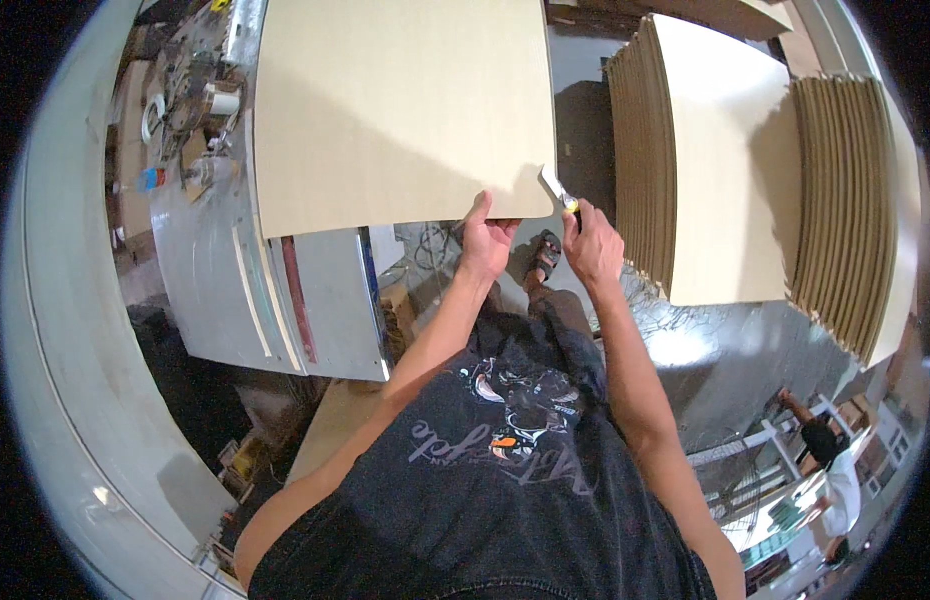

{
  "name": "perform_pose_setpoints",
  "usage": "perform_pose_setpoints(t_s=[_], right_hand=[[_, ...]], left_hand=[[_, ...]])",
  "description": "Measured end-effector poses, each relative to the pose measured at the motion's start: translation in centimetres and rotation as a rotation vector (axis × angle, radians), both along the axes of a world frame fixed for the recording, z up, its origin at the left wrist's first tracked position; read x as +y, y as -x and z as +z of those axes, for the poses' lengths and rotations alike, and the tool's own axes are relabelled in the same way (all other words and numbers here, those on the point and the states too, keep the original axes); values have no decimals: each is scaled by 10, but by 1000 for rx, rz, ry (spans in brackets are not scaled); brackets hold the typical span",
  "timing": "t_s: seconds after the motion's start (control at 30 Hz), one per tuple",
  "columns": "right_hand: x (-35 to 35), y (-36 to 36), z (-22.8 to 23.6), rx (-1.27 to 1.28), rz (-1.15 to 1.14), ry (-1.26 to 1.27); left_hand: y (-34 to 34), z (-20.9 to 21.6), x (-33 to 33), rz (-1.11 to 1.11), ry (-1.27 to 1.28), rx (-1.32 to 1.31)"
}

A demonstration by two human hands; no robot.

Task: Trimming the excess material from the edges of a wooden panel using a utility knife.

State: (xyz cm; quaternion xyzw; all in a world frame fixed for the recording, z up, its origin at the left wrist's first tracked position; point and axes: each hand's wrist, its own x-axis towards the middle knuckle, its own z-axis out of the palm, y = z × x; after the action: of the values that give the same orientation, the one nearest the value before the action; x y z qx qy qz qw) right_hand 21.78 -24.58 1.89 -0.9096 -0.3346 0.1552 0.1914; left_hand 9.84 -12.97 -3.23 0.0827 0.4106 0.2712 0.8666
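Note:
A large pale beige board [405, 110] lies flat in front of me, its near right corner rounded. My left hand [487, 240] is closed on the board's near edge, thumb on top and fingers underneath. Just off the right corner, my right hand [593, 247] grips a utility knife [553, 185] with a broad pale blade and a bit of yellow at the handle. The blade's tip is at the board's right edge; whether it touches is hard to tell. Most of the knife's handle is hidden in my fingers.
Two tall stacks of similar boards, a nearer stack [720, 160] and a farther stack [850, 200], stand to the right. A grey metal table [215, 290] is under the board's left side, with cluttered tools and a tape roll [222, 100]. Another person [842, 490] is at the lower right.

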Motion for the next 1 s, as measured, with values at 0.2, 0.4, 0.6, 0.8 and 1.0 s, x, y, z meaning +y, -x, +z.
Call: perform_pose_setpoints(t_s=[0.2, 0.4, 0.6, 0.8, 1.0], right_hand=[[35, -42, -6, -56, 146, -18], [82, -82, -7, -74, 180, 44], [124, -129, -12, -85, 239, 69], [181, -171, -4, -140, 257, 70], [245, -238, -16, -132, 268, 123]], left_hand=[[1, 8, 1, 12, -42, 5], [11, 7, -4, 28, -31, -17], [12, 18, -5, 68, 55, 42], [14, 12, -6, 122, 54, 91], [20, -1, -12, 161, 71, 170]])
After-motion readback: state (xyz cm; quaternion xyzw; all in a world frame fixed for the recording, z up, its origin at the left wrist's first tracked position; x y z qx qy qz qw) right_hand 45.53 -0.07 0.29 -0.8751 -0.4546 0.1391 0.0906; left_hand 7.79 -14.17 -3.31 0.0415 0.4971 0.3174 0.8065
